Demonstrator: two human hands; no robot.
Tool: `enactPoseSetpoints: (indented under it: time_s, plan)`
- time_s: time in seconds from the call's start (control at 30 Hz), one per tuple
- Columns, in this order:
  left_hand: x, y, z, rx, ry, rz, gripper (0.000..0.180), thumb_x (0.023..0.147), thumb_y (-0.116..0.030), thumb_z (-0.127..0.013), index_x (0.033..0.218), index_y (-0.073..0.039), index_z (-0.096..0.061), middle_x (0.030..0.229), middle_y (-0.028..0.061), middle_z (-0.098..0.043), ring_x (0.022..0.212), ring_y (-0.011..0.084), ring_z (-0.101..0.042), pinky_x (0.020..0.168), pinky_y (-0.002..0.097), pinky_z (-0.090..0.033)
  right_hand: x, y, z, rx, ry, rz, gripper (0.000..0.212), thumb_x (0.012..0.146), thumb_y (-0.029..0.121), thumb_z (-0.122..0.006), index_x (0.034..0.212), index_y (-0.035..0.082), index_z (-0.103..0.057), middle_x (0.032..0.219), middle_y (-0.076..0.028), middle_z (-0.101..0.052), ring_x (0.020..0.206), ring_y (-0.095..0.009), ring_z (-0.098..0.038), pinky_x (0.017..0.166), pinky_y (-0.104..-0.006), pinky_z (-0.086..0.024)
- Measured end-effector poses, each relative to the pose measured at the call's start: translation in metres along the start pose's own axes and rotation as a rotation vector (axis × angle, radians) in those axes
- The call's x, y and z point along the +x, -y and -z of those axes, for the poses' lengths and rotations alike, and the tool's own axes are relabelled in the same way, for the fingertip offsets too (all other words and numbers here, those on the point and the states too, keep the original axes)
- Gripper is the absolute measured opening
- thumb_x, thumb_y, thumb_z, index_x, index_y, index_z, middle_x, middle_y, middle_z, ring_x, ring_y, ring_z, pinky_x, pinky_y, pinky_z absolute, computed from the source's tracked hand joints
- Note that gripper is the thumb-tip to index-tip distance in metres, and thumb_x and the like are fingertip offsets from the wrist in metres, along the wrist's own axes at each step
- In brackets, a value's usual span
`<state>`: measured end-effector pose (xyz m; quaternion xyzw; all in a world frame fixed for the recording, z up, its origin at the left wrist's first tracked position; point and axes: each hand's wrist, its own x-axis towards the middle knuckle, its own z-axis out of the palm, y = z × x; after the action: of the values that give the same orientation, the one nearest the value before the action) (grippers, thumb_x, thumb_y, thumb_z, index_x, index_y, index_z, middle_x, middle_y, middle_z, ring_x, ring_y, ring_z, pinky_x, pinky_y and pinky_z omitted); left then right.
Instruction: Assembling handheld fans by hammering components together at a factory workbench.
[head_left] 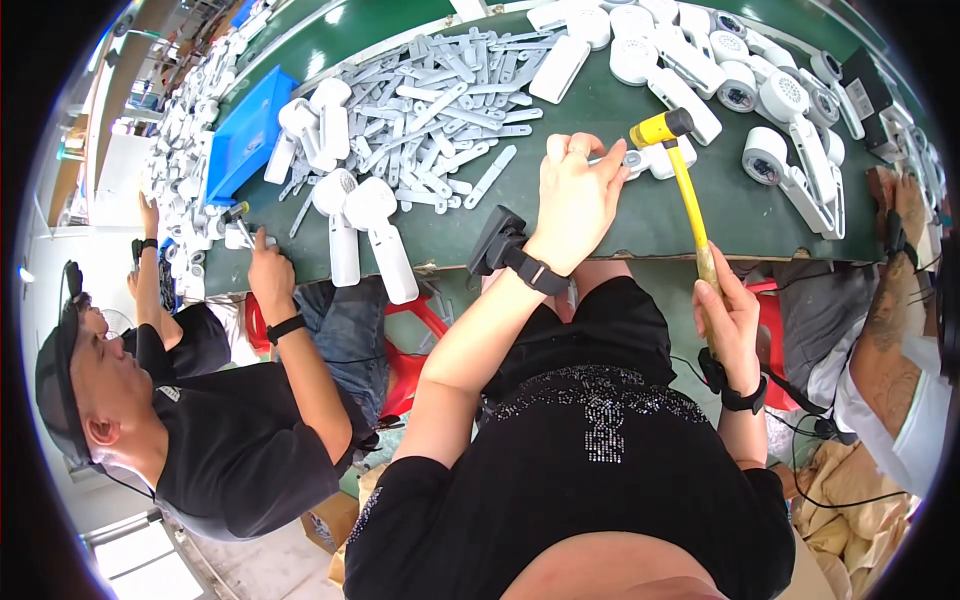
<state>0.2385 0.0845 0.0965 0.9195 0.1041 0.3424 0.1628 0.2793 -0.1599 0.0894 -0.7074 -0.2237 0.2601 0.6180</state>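
My right hand (731, 312) is wrapped round the handle of a small mallet (684, 190) with a yellow handle and a yellow-and-black head. The mallet's head is above the green table, just to the right of my left fingertips. My left hand (578, 200) is closed in a pinch on a light grey part (634, 160), mostly hidden by the fingers. A white rounded piece (660, 162) shows beside it, partly under the mallet. Beyond my left hand spreads a heap of light grey plastic strips (440, 110); one strip (490, 177) lies apart nearest my wrist.
White handheld fans (782, 98) crowd the far right, and two more (375, 225) lie at the table's near edge on the left. A blue tray (250, 135) stands at the left. Co-workers sit on both sides; one's hand (271, 272) is at the left edge.
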Motion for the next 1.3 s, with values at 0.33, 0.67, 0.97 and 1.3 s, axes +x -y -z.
enactPoseSetpoints:
  time_s: [0.33, 0.67, 0.97, 1.3]
  plan:
    - [0.005, 0.002, 0.002, -0.127, 0.099, 0.244, 0.021, 0.079, -0.016, -0.071, 0.1, -0.015, -0.076, 0.095, 0.0057, -0.068, 0.093, 0.0249, -0.054, 0.082, 0.0362, -0.042, -0.001, 0.026, 0.019, -0.367, 0.062, 0.019, 0.048, 0.092, 0.004, -0.058, 0.139, 0.001, -0.047, 0.076, -0.001, -0.055, 0.059, -0.007, -0.048, 0.057, -0.022, -0.041]
    - [0.011, 0.02, -0.003, -0.469, 0.225, 0.49, 0.021, 0.075, -0.023, -0.073, 0.094, -0.016, -0.077, 0.086, 0.0053, -0.067, 0.089, 0.025, -0.06, 0.078, 0.0372, -0.047, 0.006, 0.045, 0.029, -0.543, 0.016, 0.263, 0.046, 0.091, 0.003, -0.058, 0.136, 0.001, -0.049, 0.099, -0.015, -0.064, 0.08, -0.019, -0.058, 0.078, -0.0269, -0.046]
    - [0.015, 0.016, -0.003, -0.515, 0.209, 0.544, 0.02, 0.073, -0.02, -0.073, 0.091, -0.014, -0.077, 0.086, 0.0054, -0.068, 0.079, 0.0236, -0.066, 0.074, 0.0341, -0.05, 0.01, 0.052, 0.032, -0.632, 0.019, 0.354, 0.045, 0.09, 0.002, -0.058, 0.134, 0.001, -0.049, 0.077, -0.013, -0.05, 0.065, -0.022, -0.048, 0.064, -0.0309, -0.043]
    - [0.014, 0.023, -0.006, -0.568, 0.221, 0.615, 0.023, 0.072, -0.02, -0.073, 0.093, -0.012, -0.077, 0.09, 0.0055, -0.069, 0.085, 0.0239, -0.066, 0.078, 0.0346, -0.05, 0.013, 0.048, 0.029, -0.637, 0.084, 0.299, 0.044, 0.091, 0.003, -0.057, 0.134, 0.001, -0.05, 0.077, -0.014, -0.05, 0.065, -0.023, -0.046, 0.065, -0.0315, -0.043]
